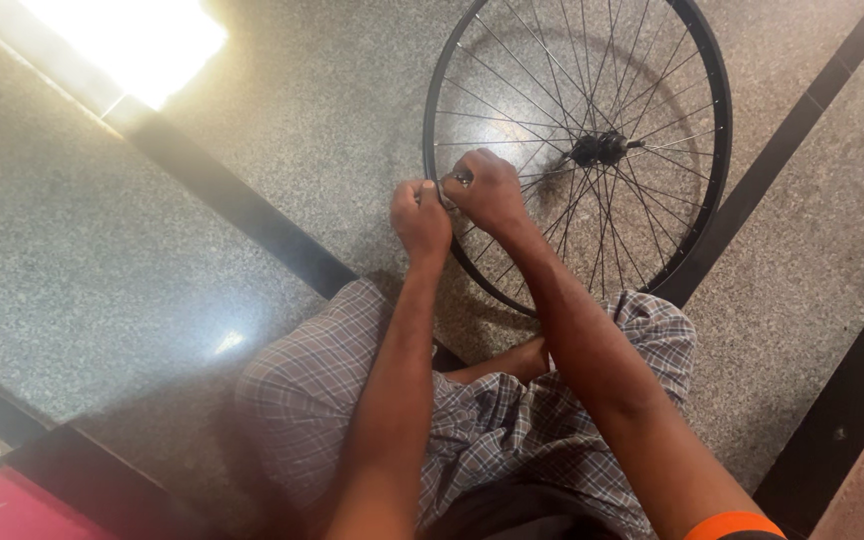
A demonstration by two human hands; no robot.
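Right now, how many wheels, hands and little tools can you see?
Wheel: 1
Hands, left hand and right hand: 2
Small metal tool at the rim: 1
Total: 4

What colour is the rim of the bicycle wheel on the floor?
Black, like the spokes and hub; the rim shows best in the head view.

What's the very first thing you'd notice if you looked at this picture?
A big black bicycle wheel lying flat on the speckled stone floor, top middle. The left hand and right hand meet at its near-left rim, pinching something small and metallic. A bright glare of light shines top left.
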